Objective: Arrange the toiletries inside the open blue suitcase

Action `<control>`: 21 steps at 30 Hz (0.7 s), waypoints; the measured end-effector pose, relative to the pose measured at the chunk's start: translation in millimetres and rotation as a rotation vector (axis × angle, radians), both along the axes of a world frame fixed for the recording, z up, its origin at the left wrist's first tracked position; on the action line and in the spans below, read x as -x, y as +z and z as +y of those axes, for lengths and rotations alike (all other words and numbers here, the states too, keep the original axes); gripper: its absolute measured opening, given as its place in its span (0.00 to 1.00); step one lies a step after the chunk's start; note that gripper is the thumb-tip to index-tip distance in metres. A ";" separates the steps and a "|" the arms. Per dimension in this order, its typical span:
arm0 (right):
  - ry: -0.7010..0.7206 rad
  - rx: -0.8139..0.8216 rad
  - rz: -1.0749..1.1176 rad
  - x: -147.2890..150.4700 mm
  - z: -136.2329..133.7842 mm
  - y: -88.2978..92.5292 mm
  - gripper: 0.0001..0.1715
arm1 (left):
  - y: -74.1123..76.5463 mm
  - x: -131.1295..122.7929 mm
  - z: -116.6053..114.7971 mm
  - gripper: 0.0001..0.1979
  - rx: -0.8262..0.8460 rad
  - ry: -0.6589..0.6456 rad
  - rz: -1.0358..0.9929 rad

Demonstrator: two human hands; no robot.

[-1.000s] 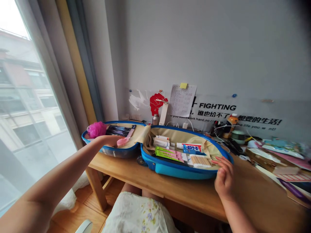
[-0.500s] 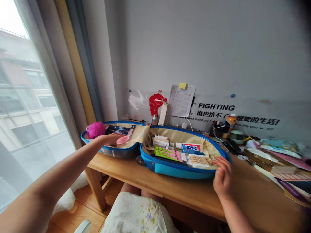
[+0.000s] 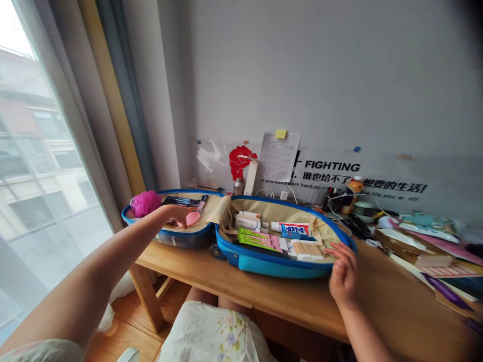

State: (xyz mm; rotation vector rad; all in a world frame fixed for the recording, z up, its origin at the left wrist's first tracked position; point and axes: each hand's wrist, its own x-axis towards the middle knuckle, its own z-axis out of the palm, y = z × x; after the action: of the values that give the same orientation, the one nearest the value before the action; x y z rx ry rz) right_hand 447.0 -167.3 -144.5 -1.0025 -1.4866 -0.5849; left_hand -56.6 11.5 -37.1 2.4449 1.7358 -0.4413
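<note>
Hands: 2, both in view. Left hand (image 3: 177,216) reaches into the left half of the case, fingers curled down against a pink oval item (image 3: 193,218); whether it grips the item cannot be told. Right hand (image 3: 342,275) is half open and empty, fingertips over the front rim of the right half.

Case: 1 blue hard-shell suitcase (image 3: 271,266), lying open on the wooden tabletop (image 3: 241,296), 2 halves side by side, beige lining.

Left half, besides the pink item: 1 pink bath puff (image 3: 145,203), 1 flat dark bundle (image 3: 180,201).

Right half: about 3 white tubes (image 3: 245,221), 1 blue-and-white box (image 3: 292,229), at least 1 green-and-pink box (image 3: 260,240), 1 pack of cotton swabs (image 3: 306,249).

Behind the case, near the wall: 1 orange-topped bottle (image 3: 352,195).
</note>
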 end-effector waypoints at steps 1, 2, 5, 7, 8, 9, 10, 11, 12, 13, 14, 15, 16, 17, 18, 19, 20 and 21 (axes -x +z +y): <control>-0.001 -0.003 -0.006 0.0 0.0 0.0 0.23 | 0.6 -0.7 -0.4 0.60 0.016 0.002 0.011; 0.000 -0.005 -0.011 0.0 0.0 -0.1 0.23 | 1.1 -1.5 -0.9 0.60 0.012 -0.004 0.007; 0.004 -0.004 -0.014 0.1 -0.4 -0.2 0.22 | 1.4 -3.6 -2.6 0.58 -0.006 -0.003 -0.001; 0.004 0.000 -0.004 0.3 -0.8 0.0 0.22 | 0.7 -5.0 -3.7 0.56 -0.019 0.014 -0.007; 0.007 0.000 0.000 0.4 -1.0 0.3 0.22 | 0.2 -5.5 -4.3 0.55 -0.028 0.021 -0.016; 0.011 0.000 0.003 0.5 -1.2 0.5 0.22 | -0.1 -5.8 -4.9 0.54 -0.037 0.028 -0.031; 0.015 -0.002 0.003 0.7 -1.2 0.8 0.22 | -0.2 -5.7 -5.4 0.54 -0.044 0.036 -0.053; 0.018 -0.006 0.001 0.9 -1.3 1.0 0.22 | 0.1 -5.1 -5.7 0.54 -0.046 0.046 -0.081; 0.019 -0.008 -0.002 1.0 -1.2 1.1 0.22 | 1.0 -4.0 -5.9 0.54 -0.044 0.057 -0.117; 0.018 -0.010 -0.001 1.2 -1.2 1.2 0.22 | 2.7 -2.5 -5.9 0.54 -0.041 0.067 -0.164; 0.015 -0.013 0.001 1.3 -1.1 1.2 0.21 | 5.3 -0.7 -5.7 0.55 -0.038 0.077 -0.220; 0.012 -0.014 0.001 1.4 -0.9 1.2 0.21 | 9.0 1.0 -5.5 0.55 -0.038 0.089 -0.285; 0.009 -0.014 0.000 1.5 -0.7 1.2 0.21 | 14.0 2.1 -5.4 0.56 -0.043 0.099 -0.358; 0.009 -0.014 -0.003 1.5 -0.5 1.2 0.21 | 20.3 2.1 -5.6 0.56 -0.053 0.105 -0.435; 0.012 -0.016 -0.008 1.5 -0.3 1.3 0.21 | 27.7 0.6 -6.4 0.56 -0.071 0.098 -0.510; 0.016 -0.018 -0.012 1.6 -0.1 1.4 0.21 | 36.0 -3.1 -8.2 0.56 -0.095 0.074 -0.578; 0.018 -0.020 -0.013 1.6 0.0 1.5 0.21 | 44.9 -9.1 -11.2 0.56 -0.123 0.026 -0.633; 0.019 -0.020 -0.011 1.7 0.0 1.7 0.21 | 54.0 -17.6 -15.4 0.56 -0.150 -0.041 -0.673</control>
State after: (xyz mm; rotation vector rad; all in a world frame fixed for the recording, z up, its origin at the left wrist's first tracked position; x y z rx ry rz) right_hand 445.3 -167.3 -142.9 -0.9700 -1.4962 -0.5914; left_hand -39.0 -3.9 16.9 2.3232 1.4546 0.4797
